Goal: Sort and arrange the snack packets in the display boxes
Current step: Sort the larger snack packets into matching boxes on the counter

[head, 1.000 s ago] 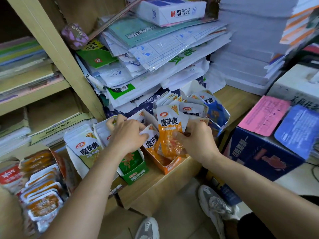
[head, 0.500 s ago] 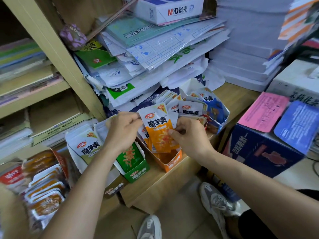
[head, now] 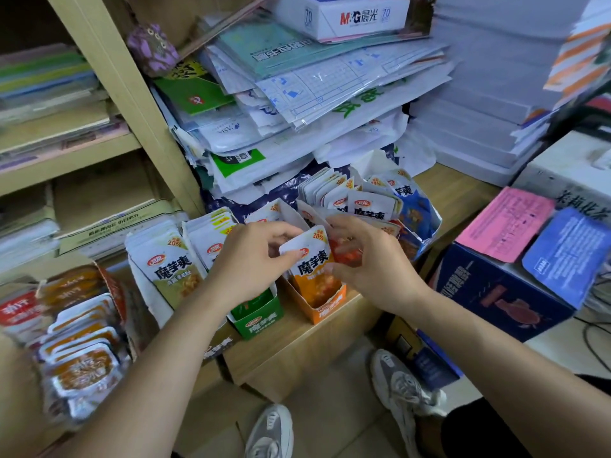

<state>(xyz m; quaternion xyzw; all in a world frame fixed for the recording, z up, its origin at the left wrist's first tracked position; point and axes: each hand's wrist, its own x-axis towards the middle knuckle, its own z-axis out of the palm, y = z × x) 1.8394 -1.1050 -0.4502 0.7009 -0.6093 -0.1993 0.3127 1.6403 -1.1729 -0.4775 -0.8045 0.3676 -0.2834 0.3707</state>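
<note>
At the orange display box [head: 325, 305], 1 orange snack packet [head: 312, 267] upright, lower end hidden inside it, left hand [head: 251, 259] pinching its top corner, right hand [head: 370, 264] pinching its right edge, red packet [head: 345, 254] half hidden behind those fingers

Stationery shop: stacked paper reams [head: 476, 104], snack display boxes [head: 327, 305].

Open air over the orange box [head: 329, 310], green box [head: 259, 317] tight on its left, big paper pile [head: 330, 104] close behind.
</note>
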